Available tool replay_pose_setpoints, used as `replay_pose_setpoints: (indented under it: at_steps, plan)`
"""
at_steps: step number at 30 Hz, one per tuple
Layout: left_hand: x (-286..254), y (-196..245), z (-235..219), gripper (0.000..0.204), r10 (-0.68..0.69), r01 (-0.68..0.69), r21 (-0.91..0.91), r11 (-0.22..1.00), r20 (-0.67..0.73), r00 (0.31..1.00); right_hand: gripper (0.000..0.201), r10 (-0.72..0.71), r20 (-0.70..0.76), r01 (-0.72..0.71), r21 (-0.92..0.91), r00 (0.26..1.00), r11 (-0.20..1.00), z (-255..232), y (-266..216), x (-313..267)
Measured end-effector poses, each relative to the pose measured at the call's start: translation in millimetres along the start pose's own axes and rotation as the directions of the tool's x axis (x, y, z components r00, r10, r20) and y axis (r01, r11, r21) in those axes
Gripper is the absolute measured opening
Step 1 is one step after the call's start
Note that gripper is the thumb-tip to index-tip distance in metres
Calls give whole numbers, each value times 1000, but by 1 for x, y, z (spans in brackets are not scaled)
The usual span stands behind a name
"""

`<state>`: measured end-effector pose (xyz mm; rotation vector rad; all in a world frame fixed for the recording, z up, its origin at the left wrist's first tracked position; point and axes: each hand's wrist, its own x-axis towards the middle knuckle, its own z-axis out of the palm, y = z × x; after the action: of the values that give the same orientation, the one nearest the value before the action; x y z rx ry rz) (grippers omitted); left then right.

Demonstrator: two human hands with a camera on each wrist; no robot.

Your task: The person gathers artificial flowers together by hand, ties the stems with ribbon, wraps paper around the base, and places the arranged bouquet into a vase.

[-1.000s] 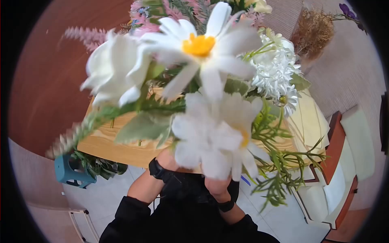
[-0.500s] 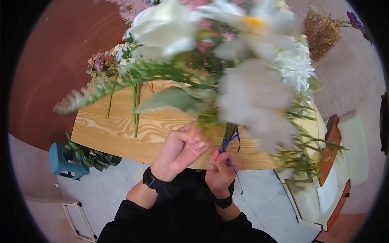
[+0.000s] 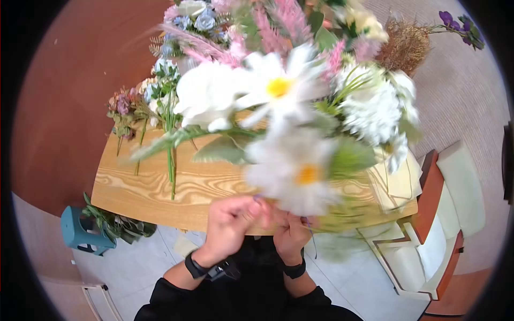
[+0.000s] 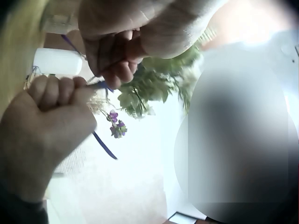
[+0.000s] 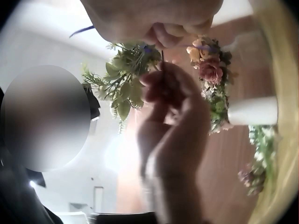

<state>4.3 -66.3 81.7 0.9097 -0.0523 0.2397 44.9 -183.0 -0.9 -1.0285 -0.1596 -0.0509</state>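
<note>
A bouquet of artificial flowers, with a white daisy (image 3: 278,88), a white rose (image 3: 206,93) and green leaves, fills the middle of the head view in front of me. Just below its blooms my left hand (image 3: 230,222) pinches a thin blue ribbon (image 4: 100,85) between thumb and fingers. My right hand (image 3: 289,238) is close beside it, fingers curled around the same ribbon, and a loose end hangs below the fist. In the left wrist view, the ribbon runs between both hands. Blooms and hands hide the bouquet's stems in the head view.
On the wooden table (image 3: 160,206), flower stems (image 3: 172,171) lie at the left and folded cream paper (image 3: 393,182) at the right. A blue stool (image 3: 85,232) with greenery beside it stands left on the floor. A cream-cushioned chair (image 3: 412,262) is at the right.
The hands, mostly behind blooms a second ago, show more fully. Half a second ago the blue ribbon was visible around the stems; blooms and hands now cover that spot. The bouquet swayed.
</note>
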Motion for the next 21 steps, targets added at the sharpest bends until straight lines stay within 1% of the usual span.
replay_pose_setpoints:
  at_steps: [1,2,3,4,5,6,7,8,9,11,12,13,14,15,16,17,18,19,20,21]
  plan:
    - [-8,8,9,10,64,-65,440,896,17,998,27,-128,-70,105,-263,989,959,11,5,-3]
    - [-12,11,16,9,120,-120,787,605,59,991,27,-137,-71,115,-250,988,961,15,4,1]
    - [-10,9,24,9,121,-126,793,596,67,990,31,-317,15,302,-351,948,887,18,3,4]
    - [-7,4,34,4,166,-220,756,617,148,975,34,-472,118,473,-428,874,770,20,2,5]
    - [-5,0,42,10,215,-307,712,632,220,951,35,-494,159,516,-362,855,776,16,15,5]
    - [-3,1,44,10,212,-298,722,624,210,954,35,-484,158,507,-353,861,786,13,26,0]
    - [-2,2,46,13,187,-367,806,465,315,930,34,-428,149,453,-342,891,824,17,26,-6]
    - [-2,2,49,16,136,-438,851,291,416,899,34,-373,139,398,-329,918,856,20,25,-12]
    - [-2,-4,51,16,126,-432,857,281,413,902,34,-318,131,343,-317,939,884,25,23,-16]
    - [-3,-15,51,31,-137,-484,873,63,488,862,33,-206,130,236,-286,970,929,35,16,-22]
    - [-8,-15,51,31,-147,-478,877,57,481,864,33,-146,127,176,-276,981,945,38,12,-27]
    - [-13,-13,55,35,-255,-584,812,19,568,782,32,-91,122,121,-268,988,956,39,8,-29]
    - [-14,-13,58,39,-361,-690,724,0,644,675,32,-45,114,74,-264,992,962,38,2,-28]
    - [-15,-13,51,47,-329,-758,611,228,781,531,32,-12,96,37,-260,995,965,36,-3,-22]
    - [-11,7,52,43,-255,-698,529,482,847,466,31,16,67,2,-259,998,966,31,-8,-15]
    - [-7,17,35,38,-189,-705,490,513,865,464,31,49,32,-39,-260,998,965,24,-12,-10]
    - [-18,-5,7,18,68,-738,571,361,773,631,28,-284,-59,245,-361,957,900,20,23,-15]
    - [-21,14,9,19,131,-440,701,562,450,884,27,-140,-16,134,-206,990,969,20,7,-13]
    - [-17,8,5,21,226,-195,666,720,41,973,25,2,56,1,-48,998,999,22,-8,-13]
    - [1,8,-2,23,156,6,806,592,-122,980,26,93,119,-107,122,989,987,21,-6,-16]
